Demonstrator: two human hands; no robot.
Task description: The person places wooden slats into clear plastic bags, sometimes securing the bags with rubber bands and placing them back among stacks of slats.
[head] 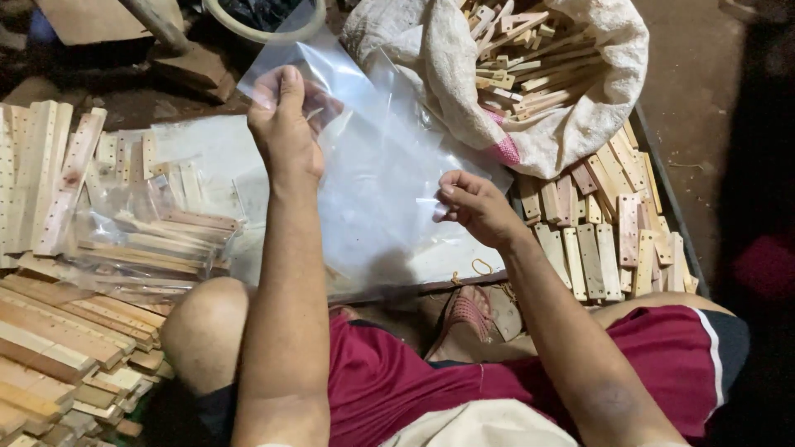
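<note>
- The white woven sack (571, 124) takes up the top right, its mouth rolled open and full of short drilled wooden sticks (522, 66); its lower edge lies just beside the bag you are working, so keep the film from dragging across it.
- The clear plastic bag (373, 174) is the thing in hand: it hangs in the air between your two hands, in front of your knees and above a white sheet (207, 157) on the floor. One corner is lifted up and away from you, the other pulled low toward you, so the film slopes between them.
- Left of it lie already filled clear bags of wooden strips (157, 240), with stacked wooden slats (58, 331) beside your left knee. Flat drilled pieces (596, 240) lie in rows by your right wrist, close enough to reach without shifting your seat.
- Your left hand (286, 124) is closed in a pinch on the upper edge of the bag, thumb over the film. Hold that edge high and taut, and I judge the mouth would be easier to part.
- Your right hand (472, 203) is closed too, its fingertips nipping the lower edge of the bag. Rub the two layers apart there rather than tugging, since thin film tends to stretch or cling.
</note>
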